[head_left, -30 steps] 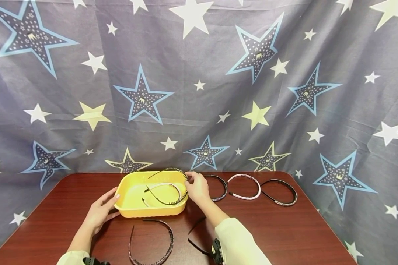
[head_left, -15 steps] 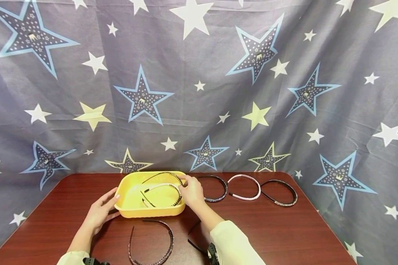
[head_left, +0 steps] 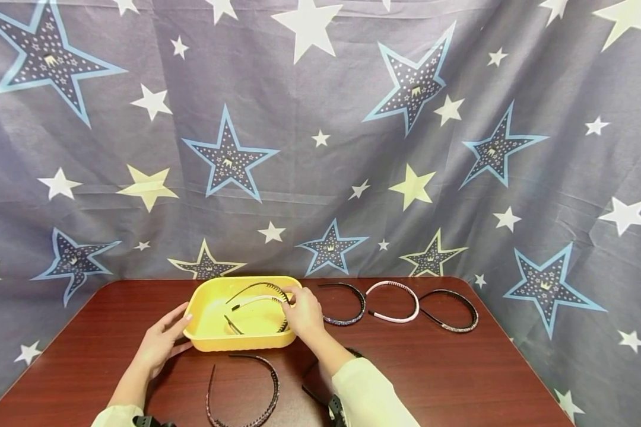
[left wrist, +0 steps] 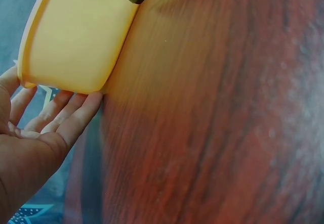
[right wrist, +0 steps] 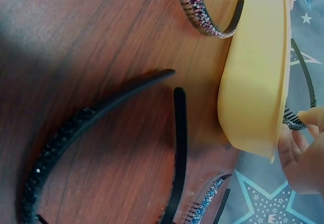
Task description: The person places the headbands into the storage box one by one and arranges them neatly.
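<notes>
In the head view, my right hand (head_left: 304,311) pinches a thin black toothed headband (head_left: 256,286) over the right end of a yellow plastic basin (head_left: 240,343). A white headband (head_left: 262,298) lies inside the basin, partly hidden by the held one. My left hand (head_left: 160,344) touches the basin's left end; in the left wrist view, its fingers (left wrist: 76,120) lie fairly straight against the outer wall. The right wrist view shows the right fingertips on the black headband (right wrist: 296,120) just beyond the basin rim (right wrist: 286,57).
Behind the basin's right side lie a blue-glitter headband (head_left: 347,322), a pink headband (head_left: 397,319) and a black one (head_left: 462,328). In front are a pink-glitter headband (head_left: 275,385) and a black headband (head_left: 315,394), partly under my right forearm. A starry curtain (head_left: 320,178) hangs behind the table (head_left: 432,373).
My right hand has moved left and slightly down, lowering the black headband farther into the basin. The left hand and the basin have stayed in place.
</notes>
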